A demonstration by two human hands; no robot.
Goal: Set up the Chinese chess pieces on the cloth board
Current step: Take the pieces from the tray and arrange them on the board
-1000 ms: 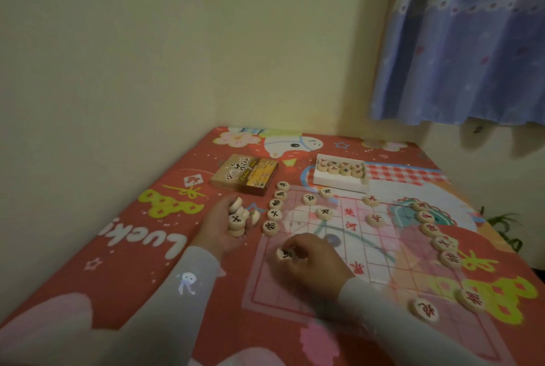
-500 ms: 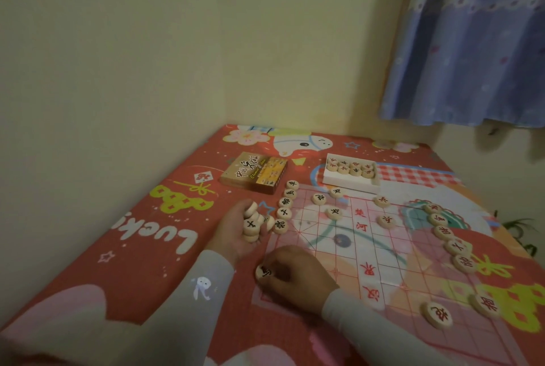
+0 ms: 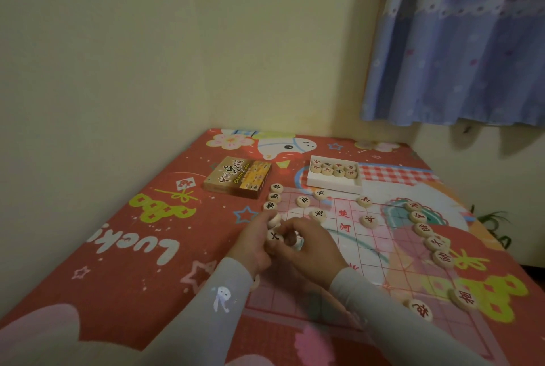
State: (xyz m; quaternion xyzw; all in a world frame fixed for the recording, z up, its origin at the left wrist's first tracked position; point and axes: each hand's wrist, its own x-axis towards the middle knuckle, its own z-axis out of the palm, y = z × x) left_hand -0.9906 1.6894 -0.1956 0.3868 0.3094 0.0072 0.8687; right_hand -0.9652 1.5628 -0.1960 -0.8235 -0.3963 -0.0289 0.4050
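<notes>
Right hand point(image 3: 309, 243) has come back from the cloth board point(image 3: 365, 250) to the left hand point(image 3: 255, 243), pinching from its clutched pieces point(image 3: 275, 236); placing continues.

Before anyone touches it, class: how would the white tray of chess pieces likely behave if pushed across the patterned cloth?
The white tray looks thin-walled and shallow, so probably light; a push should slide it rather than tip it. The round pieces sit loosely in one end, so they would likely shift or rattle. The patterned cloth under it may drag or bunch.
</notes>
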